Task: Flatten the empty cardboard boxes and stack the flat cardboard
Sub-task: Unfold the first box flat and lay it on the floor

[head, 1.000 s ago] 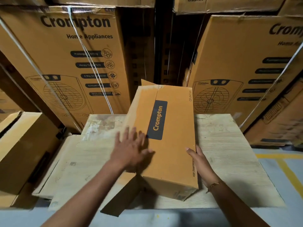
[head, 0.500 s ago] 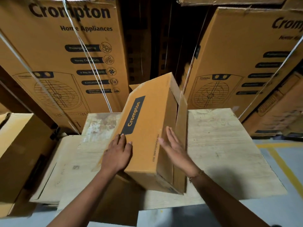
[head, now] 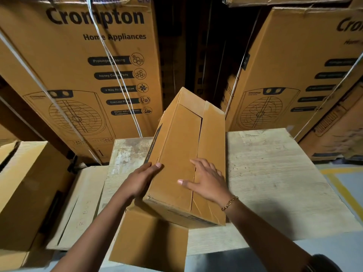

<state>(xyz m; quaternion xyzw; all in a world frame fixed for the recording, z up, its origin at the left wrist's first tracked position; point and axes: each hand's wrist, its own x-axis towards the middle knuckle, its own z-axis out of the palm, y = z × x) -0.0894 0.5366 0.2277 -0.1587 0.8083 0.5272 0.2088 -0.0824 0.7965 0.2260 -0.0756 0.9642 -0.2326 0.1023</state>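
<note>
Left hand (head: 141,179) grips box (head: 176,138), right hand (head: 210,185) flat

There are two hands, a left hand (head: 141,180) and a right hand (head: 206,181), one small box (head: 176,154), one plain box (head: 29,183) at left, two pale flat sheets (head: 275,183), one brown flat piece (head: 149,242), two tall printed cartons (head: 88,75) behind, and one bracelet (head: 229,203).

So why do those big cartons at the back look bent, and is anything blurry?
Head view: the wide-angle lens bows the left tall carton and the right tall carton outward; the lettering looks smeared. Same head view: the gap between them is nearly black, while the small box is evenly lit.
</note>
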